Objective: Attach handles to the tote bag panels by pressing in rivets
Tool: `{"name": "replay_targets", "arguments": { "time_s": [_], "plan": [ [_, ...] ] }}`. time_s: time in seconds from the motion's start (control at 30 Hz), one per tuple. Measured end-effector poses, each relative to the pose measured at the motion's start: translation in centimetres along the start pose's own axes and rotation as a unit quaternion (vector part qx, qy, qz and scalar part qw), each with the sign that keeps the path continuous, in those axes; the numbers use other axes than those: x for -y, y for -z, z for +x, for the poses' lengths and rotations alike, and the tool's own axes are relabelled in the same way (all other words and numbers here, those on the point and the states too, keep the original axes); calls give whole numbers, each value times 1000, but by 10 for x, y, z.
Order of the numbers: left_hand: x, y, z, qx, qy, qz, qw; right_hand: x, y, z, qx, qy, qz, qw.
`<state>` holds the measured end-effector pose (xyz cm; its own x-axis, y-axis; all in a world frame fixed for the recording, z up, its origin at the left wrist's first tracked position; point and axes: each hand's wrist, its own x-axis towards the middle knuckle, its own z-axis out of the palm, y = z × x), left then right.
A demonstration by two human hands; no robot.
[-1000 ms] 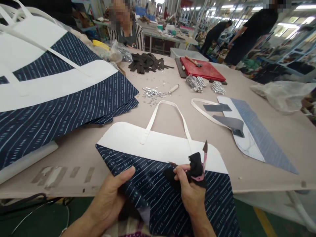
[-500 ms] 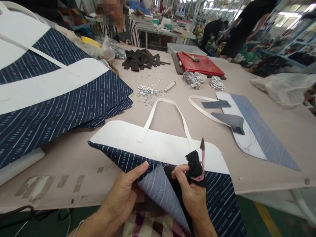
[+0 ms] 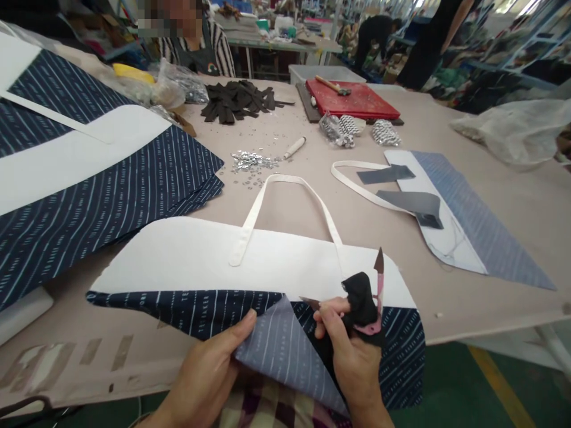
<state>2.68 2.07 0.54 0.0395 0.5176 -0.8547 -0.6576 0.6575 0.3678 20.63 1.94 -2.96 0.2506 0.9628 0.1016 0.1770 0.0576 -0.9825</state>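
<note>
A bag panel (image 3: 178,261) lies across the near table edge, white on top with navy striped fabric (image 3: 200,312) below and a white strap handle (image 3: 289,178). My left hand (image 3: 214,356) grips the navy fabric, thumb on top, fingers hidden beneath; a grey-blue underside flap (image 3: 285,345) is folded up beside it. In my right hand (image 3: 352,351) are what look like thread snips (image 3: 379,285), with pink parts and black wrapping. One dark pointed blade stands up, and another tip points left over the fabric. That hand rests close above the panel, right of the flap.
Stacked bag panels (image 3: 147,172) fill the left side. Another panel (image 3: 473,220) lies face down at right, with grey strips. Behind are metal bits (image 3: 252,160), a white pen-like stick (image 3: 295,147), dark strips (image 3: 241,101), and a hammer (image 3: 332,85) on a red slab (image 3: 357,101). A person (image 3: 196,47) sits opposite.
The panel's left part has spread flatter and further left, and my left hand has shifted slightly left and down with the fabric. My right hand still holds the snips. The camera view has shifted somewhat.
</note>
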Motion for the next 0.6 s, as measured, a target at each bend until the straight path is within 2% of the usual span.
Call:
{"name": "replay_targets", "arguments": {
  "time_s": [0.27,0.6],
  "plan": [
    [0,11,2,87,17,-45,995,-1,-9,-8,5,42,-27,999],
    [2,12,5,79,-2,-46,996,2,-9,-7,30,43,-81,995]
  ]
}}
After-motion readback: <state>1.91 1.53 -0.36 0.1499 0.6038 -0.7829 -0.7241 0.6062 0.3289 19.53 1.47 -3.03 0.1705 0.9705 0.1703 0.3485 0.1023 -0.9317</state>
